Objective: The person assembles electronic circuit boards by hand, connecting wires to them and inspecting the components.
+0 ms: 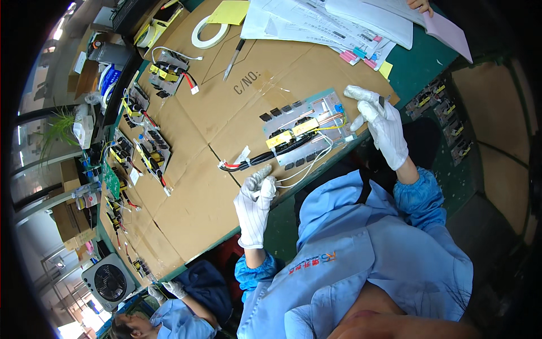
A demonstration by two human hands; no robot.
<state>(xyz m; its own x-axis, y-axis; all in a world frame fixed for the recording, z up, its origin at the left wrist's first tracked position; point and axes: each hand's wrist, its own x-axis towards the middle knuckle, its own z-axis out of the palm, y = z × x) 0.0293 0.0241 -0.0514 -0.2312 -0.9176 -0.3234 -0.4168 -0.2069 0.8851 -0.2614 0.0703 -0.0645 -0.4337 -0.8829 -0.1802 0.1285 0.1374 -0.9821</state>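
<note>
Flattened brown cardboard [203, 186] covers most of a green worktop [420, 65], with black printed lettering near its middle. On the cardboard, close to the near edge, lies a grey circuit board [305, 133] carrying two small yellow rectangular labels, black blocks along its rim, copper tubes and a blue clip at its right end. A black cable bundle [254, 160] with red-tipped ends runs out of its left side, and thin white wires loop off the front edge.

The left hand [255, 206], in a white glove, is curled loosely with its fingertips touching the end of the black cable bundle just below the board. The right hand [381, 121], also gloved in white, is at the board's right end and pinches a small dark object [381, 101] between thumb and forefinger; what it is cannot be told.

Further left, similar boards [149, 150] with yellow labels and red and black wires lie in a row. A white tape roll [210, 31] and a yellow paper pad [230, 12] lie at the far edge, with a pen [234, 59] nearby. White printed sheets [333, 22] with pink and yellow tags are stacked at the far right. A small grey fan [108, 281] stands low at the left, near another person in blue [180, 322].
</note>
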